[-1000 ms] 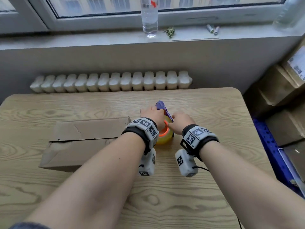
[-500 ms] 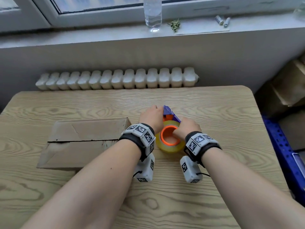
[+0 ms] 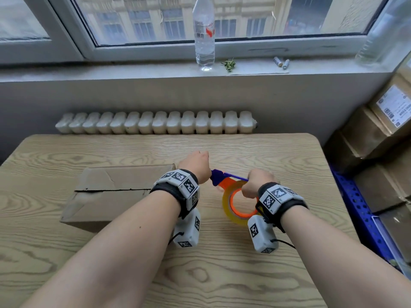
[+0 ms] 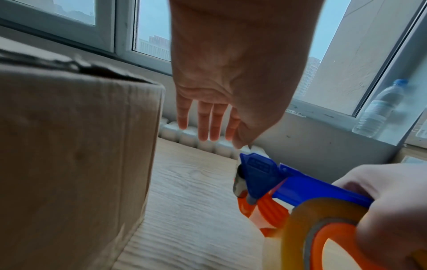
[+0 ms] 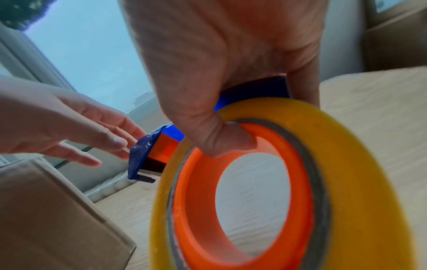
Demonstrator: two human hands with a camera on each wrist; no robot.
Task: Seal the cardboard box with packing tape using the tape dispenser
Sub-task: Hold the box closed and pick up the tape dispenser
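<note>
Tape dispenser [image 3: 231, 182] now lifted in right hand's [image 3: 258, 183] grip; left hand [image 3: 195, 163] released, fingers straight.

Bare forearms, no sleeves over them. Left wrist [image 3: 178, 187]: black strap bearing a grey block with black-and-white square markers. Right wrist [image 3: 279, 197]: matching strap and marker block. Beneath each hangs a pale grey camera housing [image 3: 188, 230] (also marker-tagged); thin black cables [image 3: 285, 242] leave the housings.

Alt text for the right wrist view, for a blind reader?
The right hand grips a blue-and-orange tape dispenser, thumb hooked inside its yellowish tape roll. The open left hand reaches toward the dispenser's front, above a cardboard box.
</note>
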